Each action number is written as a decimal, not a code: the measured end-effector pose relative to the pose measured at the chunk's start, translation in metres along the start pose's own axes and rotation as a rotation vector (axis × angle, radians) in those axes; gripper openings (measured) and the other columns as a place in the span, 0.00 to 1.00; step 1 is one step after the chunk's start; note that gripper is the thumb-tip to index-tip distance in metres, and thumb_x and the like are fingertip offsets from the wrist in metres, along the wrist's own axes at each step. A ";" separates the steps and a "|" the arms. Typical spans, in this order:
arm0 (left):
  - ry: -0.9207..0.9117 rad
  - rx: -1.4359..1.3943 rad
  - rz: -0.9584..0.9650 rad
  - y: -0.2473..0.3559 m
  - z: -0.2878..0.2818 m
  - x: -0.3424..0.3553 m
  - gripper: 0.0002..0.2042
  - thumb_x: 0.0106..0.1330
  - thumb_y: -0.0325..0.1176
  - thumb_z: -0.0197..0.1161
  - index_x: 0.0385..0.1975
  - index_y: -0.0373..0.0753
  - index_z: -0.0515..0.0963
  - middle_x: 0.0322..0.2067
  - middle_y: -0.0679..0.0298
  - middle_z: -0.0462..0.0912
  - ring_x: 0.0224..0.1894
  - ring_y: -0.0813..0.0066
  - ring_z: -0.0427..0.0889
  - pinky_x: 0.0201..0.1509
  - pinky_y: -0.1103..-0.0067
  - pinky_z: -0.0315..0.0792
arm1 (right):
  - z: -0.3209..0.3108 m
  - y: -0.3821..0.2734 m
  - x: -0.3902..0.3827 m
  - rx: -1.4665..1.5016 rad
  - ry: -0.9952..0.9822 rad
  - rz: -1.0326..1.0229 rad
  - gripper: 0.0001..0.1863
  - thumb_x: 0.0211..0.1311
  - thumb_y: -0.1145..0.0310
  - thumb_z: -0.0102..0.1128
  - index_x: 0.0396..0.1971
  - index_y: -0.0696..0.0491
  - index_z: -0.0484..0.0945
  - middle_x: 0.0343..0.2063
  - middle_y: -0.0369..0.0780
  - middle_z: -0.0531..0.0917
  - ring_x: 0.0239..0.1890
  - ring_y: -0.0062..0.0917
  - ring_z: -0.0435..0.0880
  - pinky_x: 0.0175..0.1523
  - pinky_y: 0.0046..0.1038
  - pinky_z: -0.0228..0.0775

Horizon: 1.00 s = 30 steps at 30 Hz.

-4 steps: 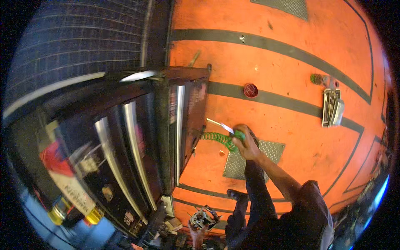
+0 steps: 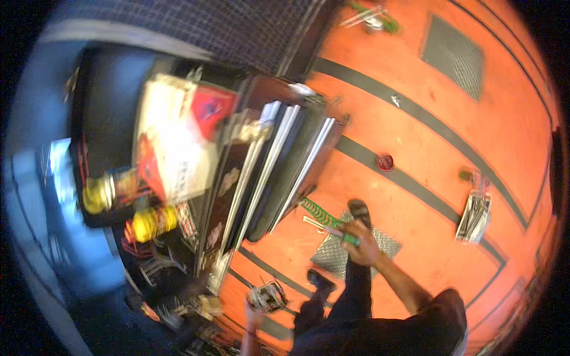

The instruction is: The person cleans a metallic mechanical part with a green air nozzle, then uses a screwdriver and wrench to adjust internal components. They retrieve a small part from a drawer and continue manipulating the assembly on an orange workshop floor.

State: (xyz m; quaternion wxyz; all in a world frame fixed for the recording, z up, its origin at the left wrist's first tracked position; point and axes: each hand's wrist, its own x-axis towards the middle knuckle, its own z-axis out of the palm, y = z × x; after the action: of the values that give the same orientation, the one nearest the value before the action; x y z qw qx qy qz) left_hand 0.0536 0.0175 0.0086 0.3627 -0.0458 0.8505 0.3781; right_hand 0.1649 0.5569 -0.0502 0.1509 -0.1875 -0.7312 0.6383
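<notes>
My right hand [image 2: 363, 248] is closed around an air blow gun [image 2: 350, 238] with a green body and a thin pale nozzle pointing left toward the cabinet. A green coiled hose [image 2: 319, 213] runs from beside the cabinet to the blow gun. Low in the picture, my left hand [image 2: 253, 317] grips a metal carburetor-like part [image 2: 268, 296]; blur hides its details and some of the fingers. The two hands are well apart.
A dark drawer cabinet [image 2: 284, 172] stands at left, with a box or booklet [image 2: 172, 139] and a yellow container [image 2: 155, 223] on it. On the orange floor lie a red bowl [image 2: 385, 162], a metal tray of tools [image 2: 474, 217] and diamond-pattern metal plates [image 2: 454, 56].
My view has swung, so the cabinet top shows more and the floor things sit lower. Both hands keep their hold on the blow gun and the carburetor-like part.
</notes>
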 end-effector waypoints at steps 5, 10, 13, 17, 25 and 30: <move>0.259 -0.080 0.001 0.018 -0.054 0.050 0.40 0.50 0.29 0.76 0.59 0.33 0.55 0.45 0.52 0.80 0.39 0.66 0.83 0.42 0.72 0.82 | 0.047 -0.104 -0.011 0.137 -0.323 -0.085 0.25 0.61 0.58 0.63 0.53 0.55 0.71 0.42 0.48 0.83 0.44 0.44 0.83 0.48 0.38 0.75; 0.327 -0.432 -0.317 0.139 -0.086 0.082 0.41 0.51 0.32 0.71 0.63 0.35 0.53 0.45 0.46 0.75 0.40 0.61 0.82 0.39 0.64 0.81 | 0.139 -0.189 0.016 -0.123 -0.663 0.050 0.20 0.68 0.58 0.54 0.55 0.49 0.67 0.29 0.42 0.84 0.29 0.28 0.85 0.39 0.31 0.74; 0.057 -0.820 -0.193 0.101 -0.140 0.131 0.26 0.59 0.50 0.59 0.53 0.40 0.70 0.43 0.54 0.81 0.38 0.65 0.81 0.29 0.65 0.70 | 0.218 -0.228 0.013 -0.321 -0.773 0.147 0.20 0.69 0.55 0.51 0.55 0.49 0.67 0.32 0.49 0.83 0.35 0.42 0.83 0.41 0.40 0.73; -0.107 -1.147 -0.106 0.159 -0.176 0.153 0.23 0.61 0.55 0.48 0.46 0.46 0.77 0.37 0.58 0.83 0.34 0.65 0.81 0.29 0.68 0.69 | 0.304 -0.272 0.009 -0.442 -0.632 0.143 0.21 0.68 0.55 0.50 0.56 0.48 0.65 0.38 0.55 0.81 0.42 0.54 0.80 0.45 0.48 0.71; -0.423 -1.568 -0.146 0.150 -0.244 0.212 0.26 0.59 0.56 0.50 0.48 0.44 0.75 0.45 0.57 0.79 0.44 0.60 0.78 0.41 0.63 0.73 | 0.399 -0.304 0.028 -0.546 -0.268 0.133 0.27 0.67 0.55 0.53 0.60 0.54 0.65 0.36 0.55 0.82 0.43 0.51 0.82 0.47 0.44 0.71; -0.417 -1.585 -0.242 0.165 -0.250 0.205 0.27 0.58 0.60 0.49 0.46 0.44 0.76 0.41 0.59 0.81 0.41 0.61 0.79 0.41 0.64 0.74 | 0.419 -0.328 0.033 -0.684 -0.159 0.300 0.30 0.67 0.52 0.52 0.58 0.60 0.63 0.40 0.60 0.81 0.45 0.55 0.80 0.50 0.47 0.70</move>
State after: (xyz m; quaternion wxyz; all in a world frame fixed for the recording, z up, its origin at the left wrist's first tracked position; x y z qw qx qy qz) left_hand -0.2999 0.0054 0.0883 0.4112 -0.3080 0.2364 0.8247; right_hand -0.0838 0.1670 0.2149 -0.0729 -0.2817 -0.8758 0.3851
